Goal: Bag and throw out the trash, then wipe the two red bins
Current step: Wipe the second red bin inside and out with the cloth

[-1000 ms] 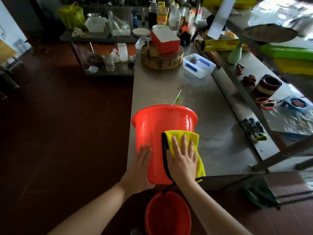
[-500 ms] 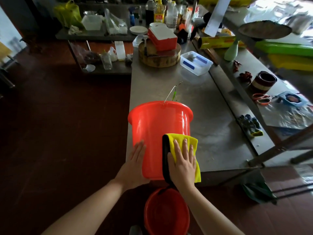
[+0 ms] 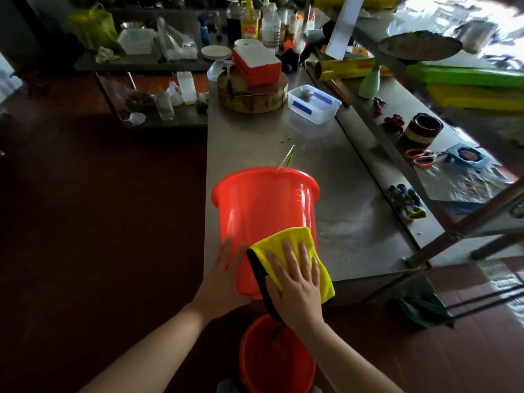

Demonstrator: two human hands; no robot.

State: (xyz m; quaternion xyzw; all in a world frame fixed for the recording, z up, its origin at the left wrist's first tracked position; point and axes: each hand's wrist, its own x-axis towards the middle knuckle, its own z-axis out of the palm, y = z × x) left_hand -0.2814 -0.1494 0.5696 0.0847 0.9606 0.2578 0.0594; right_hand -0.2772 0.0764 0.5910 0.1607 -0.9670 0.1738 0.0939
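At near edge of desk [image 3: 354, 194]: red bin [image 3: 263, 205] is positioned.
Left grip [image 3: 224, 279]: fingers extended, laid flat against bin wall.
Right grip [image 3: 297, 282]: fingers extended; yellow cloth [image 3: 286, 236] is pressed onto bin wall.
Floor below: second red bin [image 3: 272, 361].

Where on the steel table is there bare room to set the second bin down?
Bare steel lies between the red bin and the clear tub, and right of the bin up to the edge of the table by the gloves. The far end around the chopping block is crowded, as is the side shelf.
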